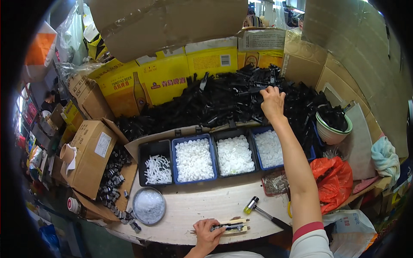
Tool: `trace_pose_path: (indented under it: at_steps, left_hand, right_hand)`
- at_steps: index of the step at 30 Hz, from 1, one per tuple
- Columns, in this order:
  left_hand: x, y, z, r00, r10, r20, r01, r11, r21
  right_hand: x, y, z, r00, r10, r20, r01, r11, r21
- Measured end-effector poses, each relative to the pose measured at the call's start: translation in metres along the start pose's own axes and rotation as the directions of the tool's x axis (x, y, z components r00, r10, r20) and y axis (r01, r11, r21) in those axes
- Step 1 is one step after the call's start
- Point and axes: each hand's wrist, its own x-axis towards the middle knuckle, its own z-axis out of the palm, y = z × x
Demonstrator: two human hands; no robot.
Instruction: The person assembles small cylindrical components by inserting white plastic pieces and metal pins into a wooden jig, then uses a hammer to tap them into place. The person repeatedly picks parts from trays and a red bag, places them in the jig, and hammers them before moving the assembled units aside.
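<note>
Near the table's front edge, my left hand (207, 235) grips a small cream-coloured block fixture (243, 222), fingers over its left end. A dark, narrow part with metallic strips (232, 227) lies in the fixture. My right hand (273, 102) is stretched far forward over a big heap of black plastic parts (211, 96). Its fingers curl down against the heap, and whatever is between them is hidden. Just beyond those fingers a black piece with shiny metal (272, 76) sticks up. A hammer with a yellow and a metal end (266, 213) lies right of the fixture.
Bins of white plastic pieces (193, 160) line the table's middle, beside a bin of white pins (157, 170). A round metal dish (149, 206) stands front left, near a carton (92, 155). At right are metal pins (275, 183), a red bag (331, 182) and a pot (333, 124).
</note>
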Motion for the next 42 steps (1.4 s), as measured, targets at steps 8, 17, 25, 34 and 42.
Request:
trace_pose_path:
  at_steps: [8, 17, 25, 34, 42]
  left_hand:
    - [-0.021, -0.024, 0.028, 0.950, -0.246, 0.192, 0.225, 0.966, 0.124]
    - [0.007, 0.002, -0.009, 0.998, -0.033, -0.062, 0.027, 0.996, -0.090]
    - [0.031, 0.030, -0.030, 0.976, 0.003, -0.219, -0.032, 0.991, -0.133]
    - [0.020, 0.020, -0.043, 0.991, 0.121, 0.054, -0.125, 0.989, 0.080]
    - [0.013, 0.015, -0.031, 0.960, 0.177, 0.219, -0.223, 0.953, 0.207]
  right_hand:
    - [0.027, -0.026, 0.024, 0.948, -0.217, 0.234, 0.232, 0.972, -0.037]
    - [-0.090, -0.090, -0.102, 0.715, -0.100, 0.692, -0.678, 0.142, 0.721]
    - [-0.248, -0.148, -0.157, 0.477, -0.210, 0.854, -0.879, -0.101, 0.466]
    - [-0.276, -0.104, -0.162, 0.748, -0.066, 0.660, -0.585, 0.403, 0.704]
    - [-0.292, -0.073, -0.158, 0.833, 0.069, 0.549, -0.436, 0.692, 0.575]
